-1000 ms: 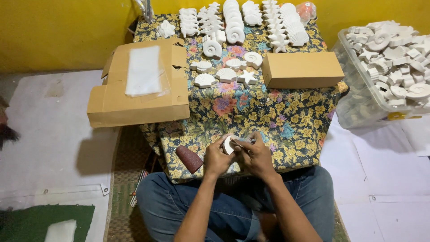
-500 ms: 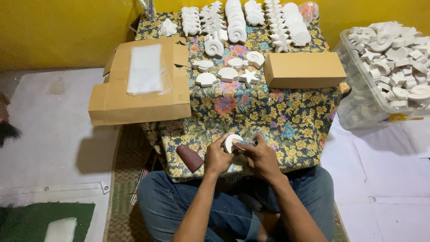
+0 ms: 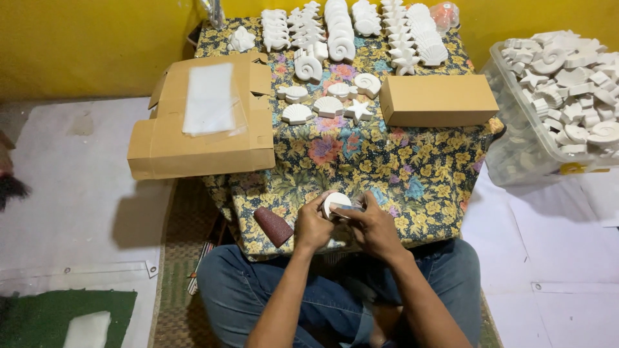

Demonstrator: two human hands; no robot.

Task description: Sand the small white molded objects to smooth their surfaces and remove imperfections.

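**White piece pinched between both hands at the lower centre**

The small round white cast piece [image 3: 336,203] sits just above the worktop [image 3: 412,174] edge, lower centre of the frame. The left hand [image 3: 312,227] cups it from the left, fingers clenched on its rim; the right hand [image 3: 374,229] closes on it from the right. Both hands are equally near; a brown sanding block [image 3: 273,226] lies just left of them

matt white plaster piece [image 3: 336,202]; floral cloth [image 3: 400,164]; matt cardboard box [image 3: 437,100]
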